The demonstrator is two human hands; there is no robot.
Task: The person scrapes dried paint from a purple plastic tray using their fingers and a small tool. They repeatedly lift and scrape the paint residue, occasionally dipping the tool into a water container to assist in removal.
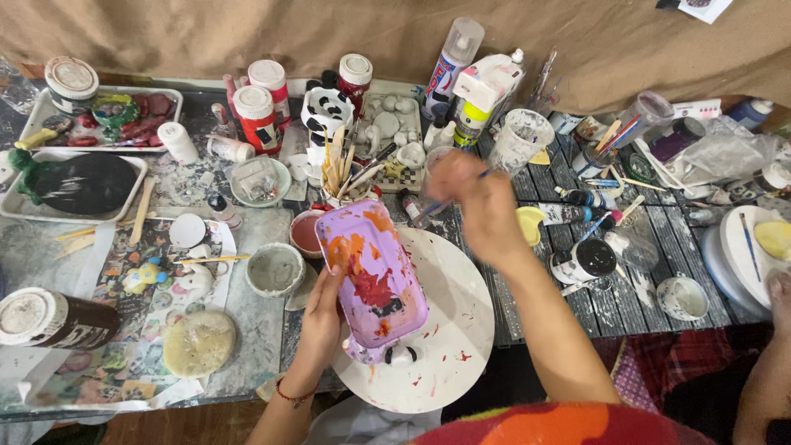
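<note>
Fingers of the left hand (320, 317) are curled around the near left edge of a purple tray (372, 276), thumb on top and the rest tucked beneath, holding it tilted so its paint-smeared face turns up toward the camera; that grip seems meant to steady the piece and keep the wet orange, red and black patches clear of the skin. Under the tray, just past the fingertips, lies a round white board (441, 330) flecked with red, likely there to catch drips and give a turning surface. Fingers of the right hand (482, 206) are pinched shut on a thin paintbrush (437, 206), blurred in the picture, its bristle end slanting down and left toward the far edge of the tray, with the handle poking out above the knuckles. Beyond those fingers a cup of brushes and sticks (342, 177) stands within easy reach, and a small pot of red paint (306, 235) sits just left of the tray's far corner, close to the left thumb. A grey bowl (274, 269) rests on the tabletop (247, 330) further left of the left hand, well apart from the brush
</note>
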